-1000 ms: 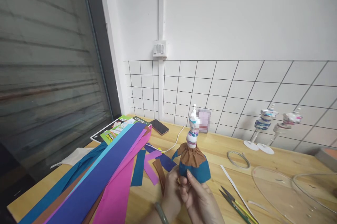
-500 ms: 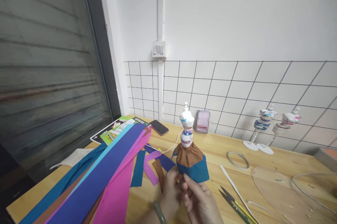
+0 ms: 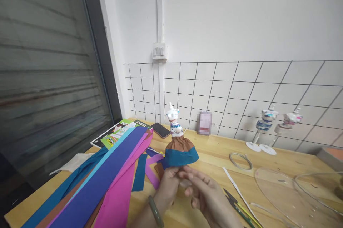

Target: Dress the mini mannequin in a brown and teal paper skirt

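Now that doll (image 3: 174, 122) leans toward eleven o'clock, skirt (image 3: 182, 152) shows more; left hand (image 3: 168, 184) curled below, right hand (image 3: 208, 190) loosely bent; cannot tell which grips.

**Three dress forms (image 3: 175, 128) (image 3: 264, 125) (image 3: 288, 122) and two hands (image 3: 168, 185) (image 3: 210, 188) were counted**

One form wore the single skirt (image 3: 180, 153), above the table (image 3: 219, 153); two stood by the far edge, toward the right corner. One hand was the left, with one bangle (image 3: 155, 212) at its wrist; one was the right. Near the far edge were one phone (image 3: 161, 130) and one blurred box (image 3: 205, 123). One pair of scissors (image 3: 238, 208) lay by the near edge. Toward the right edge were two loops of wire or tubing (image 3: 242, 168) (image 3: 316, 174). At least five long cloth strips (image 3: 103, 176) crossed the left edge; their exact number could not be told.
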Tool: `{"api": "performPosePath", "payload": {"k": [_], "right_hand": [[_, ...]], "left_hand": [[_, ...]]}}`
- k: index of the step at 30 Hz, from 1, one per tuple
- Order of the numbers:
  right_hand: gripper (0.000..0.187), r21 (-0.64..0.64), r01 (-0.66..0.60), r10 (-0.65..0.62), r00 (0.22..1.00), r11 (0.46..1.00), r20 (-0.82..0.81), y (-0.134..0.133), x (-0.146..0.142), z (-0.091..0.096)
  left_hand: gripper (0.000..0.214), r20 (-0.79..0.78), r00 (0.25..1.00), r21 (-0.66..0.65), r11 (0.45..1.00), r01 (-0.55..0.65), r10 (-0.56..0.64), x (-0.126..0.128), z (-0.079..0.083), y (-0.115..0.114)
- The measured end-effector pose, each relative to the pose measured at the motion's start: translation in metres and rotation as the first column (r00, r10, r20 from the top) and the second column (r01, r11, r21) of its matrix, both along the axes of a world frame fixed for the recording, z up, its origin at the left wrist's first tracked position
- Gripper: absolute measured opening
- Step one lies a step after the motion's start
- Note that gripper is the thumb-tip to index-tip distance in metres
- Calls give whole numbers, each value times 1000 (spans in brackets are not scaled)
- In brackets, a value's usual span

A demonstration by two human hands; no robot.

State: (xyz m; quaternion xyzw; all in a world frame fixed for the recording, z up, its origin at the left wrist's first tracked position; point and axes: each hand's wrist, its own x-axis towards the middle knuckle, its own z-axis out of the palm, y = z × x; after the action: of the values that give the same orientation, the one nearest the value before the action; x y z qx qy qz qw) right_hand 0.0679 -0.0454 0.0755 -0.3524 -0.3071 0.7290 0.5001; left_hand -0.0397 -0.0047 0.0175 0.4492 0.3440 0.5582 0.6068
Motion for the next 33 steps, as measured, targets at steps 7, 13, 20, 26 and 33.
{"api": "performPosePath", "payload": {"k": [7,13,20,26,33], "right_hand": [[18,-182,140,-208,873,973,-441,10,7,-8],[20,-182,56,-151,809,982,-568,7,5,-3],[22,-166,20,-118,784,986,-609,6,5,-5],[25,-197,54,-162,793,979,-588,5,0,-5],[24,-203,117,-211,814,972,-541,4,1,-5]], "left_hand": [[31,-7,984,60,982,177,-177,5,-5,-2],[31,-43,981,37,980,193,-191,8,-6,-5],[32,-42,988,-26,989,149,-150,12,-2,-8],[32,-51,984,-35,985,171,-173,11,0,-9],[32,-46,988,22,988,151,-150,8,-9,-4]]}}
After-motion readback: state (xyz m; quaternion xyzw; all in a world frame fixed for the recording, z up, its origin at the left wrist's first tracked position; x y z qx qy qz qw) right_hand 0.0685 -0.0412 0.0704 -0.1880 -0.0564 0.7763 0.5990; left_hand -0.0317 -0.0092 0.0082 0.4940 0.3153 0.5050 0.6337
